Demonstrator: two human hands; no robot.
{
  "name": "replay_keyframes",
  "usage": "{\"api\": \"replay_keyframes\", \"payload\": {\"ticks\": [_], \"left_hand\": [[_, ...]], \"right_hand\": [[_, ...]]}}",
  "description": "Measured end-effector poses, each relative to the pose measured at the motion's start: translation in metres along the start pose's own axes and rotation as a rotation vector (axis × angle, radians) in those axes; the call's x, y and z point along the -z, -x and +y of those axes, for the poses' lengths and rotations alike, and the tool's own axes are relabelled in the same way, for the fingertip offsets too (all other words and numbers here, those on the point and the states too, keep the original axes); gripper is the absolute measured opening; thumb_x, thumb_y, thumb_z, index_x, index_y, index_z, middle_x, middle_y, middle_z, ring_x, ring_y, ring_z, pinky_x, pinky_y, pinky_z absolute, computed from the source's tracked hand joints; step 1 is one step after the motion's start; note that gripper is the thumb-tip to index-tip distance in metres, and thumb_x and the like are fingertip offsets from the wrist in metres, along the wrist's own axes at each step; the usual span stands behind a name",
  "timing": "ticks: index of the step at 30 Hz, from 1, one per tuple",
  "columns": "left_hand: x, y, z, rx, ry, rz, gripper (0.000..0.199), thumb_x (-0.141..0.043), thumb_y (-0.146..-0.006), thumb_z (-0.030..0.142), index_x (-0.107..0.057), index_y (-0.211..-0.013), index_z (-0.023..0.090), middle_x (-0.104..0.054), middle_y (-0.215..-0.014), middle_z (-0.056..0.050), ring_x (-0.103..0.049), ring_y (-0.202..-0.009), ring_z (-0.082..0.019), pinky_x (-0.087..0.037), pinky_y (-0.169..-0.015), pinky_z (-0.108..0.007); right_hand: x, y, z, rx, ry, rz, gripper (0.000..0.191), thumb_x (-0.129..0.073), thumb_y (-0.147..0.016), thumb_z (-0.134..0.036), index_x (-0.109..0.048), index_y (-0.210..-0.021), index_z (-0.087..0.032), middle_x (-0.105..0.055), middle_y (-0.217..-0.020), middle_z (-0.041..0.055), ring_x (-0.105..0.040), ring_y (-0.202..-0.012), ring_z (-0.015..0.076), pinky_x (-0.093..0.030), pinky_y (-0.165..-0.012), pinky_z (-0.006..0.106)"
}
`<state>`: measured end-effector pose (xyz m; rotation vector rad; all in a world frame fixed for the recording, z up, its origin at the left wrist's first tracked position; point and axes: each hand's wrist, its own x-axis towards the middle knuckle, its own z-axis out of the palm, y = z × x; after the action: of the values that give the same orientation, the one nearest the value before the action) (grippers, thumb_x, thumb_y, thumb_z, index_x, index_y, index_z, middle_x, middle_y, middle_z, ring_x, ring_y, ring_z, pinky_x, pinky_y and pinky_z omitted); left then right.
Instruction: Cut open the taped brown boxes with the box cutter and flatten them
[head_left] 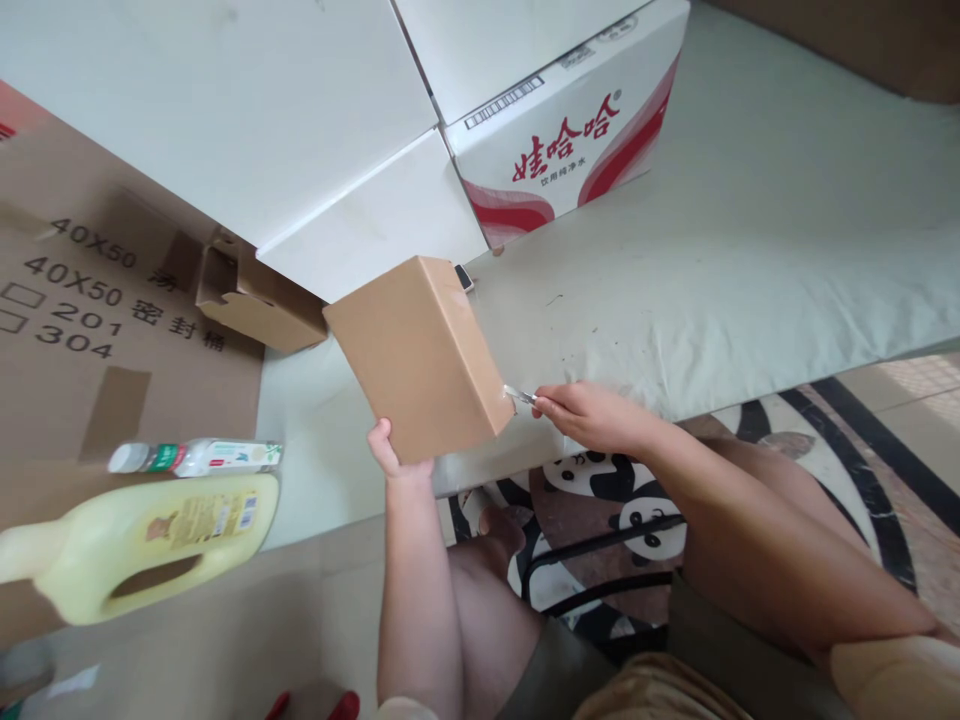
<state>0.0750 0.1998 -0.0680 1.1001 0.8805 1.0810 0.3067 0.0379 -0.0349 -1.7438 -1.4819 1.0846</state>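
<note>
A plain brown cardboard box is tilted over the pale cloth-covered surface. My left hand grips its near left corner, thumb on the large face and the other fingers hidden beneath. Closed in a pinch, my right hand holds a thin, shiny metal tool that looks like a small knife. Its tip touches the right end of the box at the near edge, where a bit of clear tape shows. Behind the box, a small dark object with a light rim is partly hidden.
White cartons stand at the back, one with red lettering. To the left are a large printed carton, a small opened cardboard box, a clear bottle and a pale yellow jug. Below lies a panda-patterned mat.
</note>
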Motion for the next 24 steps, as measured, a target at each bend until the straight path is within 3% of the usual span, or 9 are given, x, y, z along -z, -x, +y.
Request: {"api": "replay_keyframes", "payload": {"ticks": [2, 5, 6, 8, 12, 16, 20, 24], "left_hand": [[-0.007, -0.001, 0.004, 0.017, 0.108, 0.077, 0.046, -0.061, -0.071, 0.060, -0.070, -0.104, 0.029, -0.074, -0.101, -0.003, -0.068, -0.097, -0.026, -0.055, -0.073, -0.033], [-0.012, -0.007, 0.009, 0.013, 0.219, 0.087, 0.047, -0.057, -0.073, 0.061, -0.069, -0.107, 0.031, -0.073, -0.106, -0.002, -0.068, -0.099, -0.025, -0.055, -0.073, -0.033], [-0.012, -0.009, 0.011, 0.006, 0.243, 0.078, 0.047, -0.056, -0.073, 0.062, -0.069, -0.107, 0.031, -0.073, -0.107, -0.002, -0.068, -0.099, -0.025, -0.055, -0.074, -0.033], [-0.011, -0.011, 0.013, 0.008, 0.267, 0.057, 0.047, -0.056, -0.073, 0.062, -0.069, -0.105, 0.030, -0.074, -0.105, -0.003, -0.068, -0.097, -0.026, -0.055, -0.076, -0.034], [-0.007, -0.008, 0.010, 0.047, 0.310, 0.001, 0.046, -0.061, -0.072, 0.062, -0.070, -0.100, 0.027, -0.074, -0.092, -0.004, -0.069, -0.090, -0.025, -0.055, -0.077, -0.034], [-0.006, -0.006, 0.005, 0.127, 0.341, -0.060, 0.047, -0.066, -0.072, 0.059, -0.071, -0.103, 0.025, -0.076, -0.093, -0.004, -0.070, -0.088, -0.025, -0.056, -0.080, -0.036], [-0.006, -0.006, 0.002, 0.192, 0.336, -0.021, 0.042, -0.068, -0.073, 0.056, -0.071, -0.101, 0.024, -0.077, -0.092, -0.003, -0.071, -0.080, -0.023, -0.057, -0.075, -0.034], [-0.001, -0.004, -0.005, 0.314, 0.261, 0.004, 0.041, -0.071, -0.072, 0.054, -0.072, -0.098, 0.023, -0.078, -0.090, -0.003, -0.072, -0.079, -0.023, -0.057, -0.069, -0.033]], "right_hand": [[-0.003, 0.003, 0.001, 0.023, 0.036, -0.087, 0.036, -0.037, -0.100, -0.036, -0.062, -0.078, -0.021, -0.062, -0.066, 0.0039, -0.051, -0.059, 0.0159, -0.035, -0.060, 0.029], [-0.007, 0.008, 0.007, 0.103, 0.080, -0.282, 0.034, -0.045, -0.097, -0.033, -0.059, -0.068, -0.021, -0.062, -0.065, 0.0029, -0.048, -0.056, 0.0142, -0.032, -0.057, 0.029], [-0.007, 0.009, 0.011, 0.103, 0.083, -0.288, 0.034, -0.046, -0.097, -0.033, -0.061, -0.069, -0.021, -0.063, -0.065, 0.0030, -0.049, -0.055, 0.0142, -0.032, -0.056, 0.029], [-0.005, 0.010, 0.022, 0.050, 0.093, -0.142, 0.033, -0.044, -0.098, -0.036, -0.068, -0.080, -0.022, -0.068, -0.070, 0.0048, -0.054, -0.058, 0.0163, -0.035, -0.056, 0.029], [0.001, 0.001, 0.049, -0.073, 0.241, 0.324, 0.039, -0.039, -0.098, -0.031, -0.069, -0.120, -0.020, -0.073, -0.102, 0.0129, -0.066, -0.081, 0.0247, -0.047, -0.067, 0.033], [0.002, -0.010, 0.065, -0.118, 0.377, 0.494, 0.048, -0.043, -0.093, -0.027, -0.062, -0.135, -0.015, -0.067, -0.120, 0.0187, -0.066, -0.099, 0.0318, -0.054, -0.081, 0.043], [0.002, -0.013, 0.056, 0.126, 0.220, 0.567, 0.050, -0.049, -0.094, -0.038, -0.059, -0.138, -0.017, -0.060, -0.134, 0.0182, -0.059, -0.123, 0.0339, -0.050, -0.103, 0.052], [0.000, -0.009, 0.042, 0.447, 0.078, 0.530, 0.051, -0.049, -0.097, -0.048, -0.055, -0.142, -0.025, -0.056, -0.140, 0.0144, -0.051, -0.134, 0.0329, -0.042, -0.113, 0.055]]}}
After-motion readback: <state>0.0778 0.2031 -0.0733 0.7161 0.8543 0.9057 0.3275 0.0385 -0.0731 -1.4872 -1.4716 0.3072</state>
